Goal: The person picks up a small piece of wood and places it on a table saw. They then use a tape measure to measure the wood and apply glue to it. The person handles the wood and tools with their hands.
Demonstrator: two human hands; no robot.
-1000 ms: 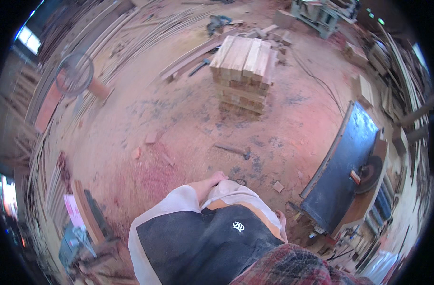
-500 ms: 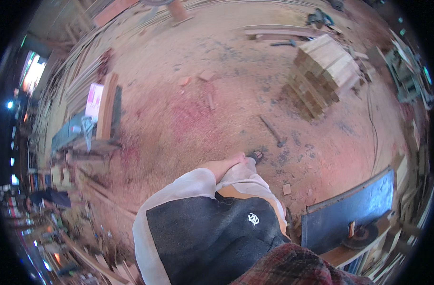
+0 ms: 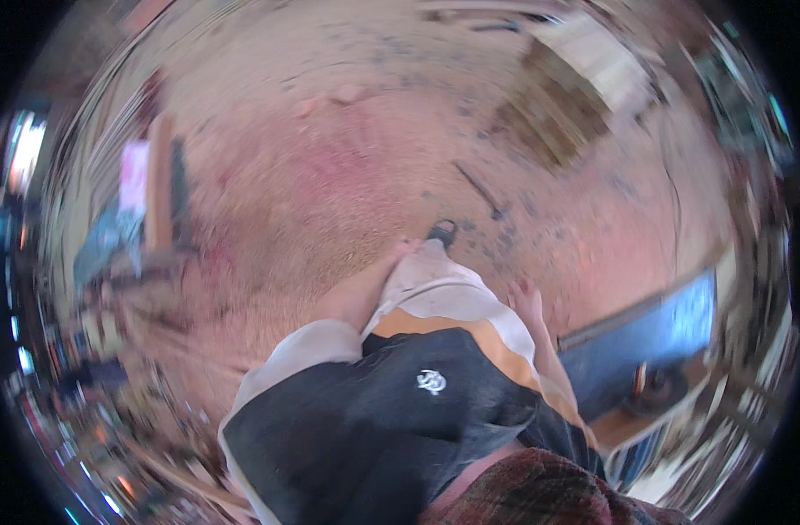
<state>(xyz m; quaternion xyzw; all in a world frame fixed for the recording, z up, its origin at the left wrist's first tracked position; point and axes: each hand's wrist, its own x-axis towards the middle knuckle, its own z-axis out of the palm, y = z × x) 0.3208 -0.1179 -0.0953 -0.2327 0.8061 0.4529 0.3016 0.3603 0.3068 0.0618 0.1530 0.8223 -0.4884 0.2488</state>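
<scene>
The picture is smeared by motion. My left hand (image 3: 398, 255) hangs at the end of my bare forearm, beside my light trouser leg; it is too blurred to tell its fingers or whether it holds anything. My right hand (image 3: 526, 303) swings at my right hip with its fingers apart and nothing in it. It is near the edge of a blue-topped saw table (image 3: 658, 337). My dark shoe (image 3: 441, 232) shows on the sawdust floor ahead. A hammer (image 3: 480, 189) lies on the floor just beyond the shoe.
A stack of short wooden blocks (image 3: 579, 92) stands at the upper right. Long boards and a bench with a pink sheet (image 3: 136, 175) line the left side. Timber and clutter ring the reddish sawdust floor (image 3: 330, 166).
The view has swung left and blurred as I walk. The wood stack and hammer slid toward the upper right, and the saw table moved closer to my right hand, which has come into view.
</scene>
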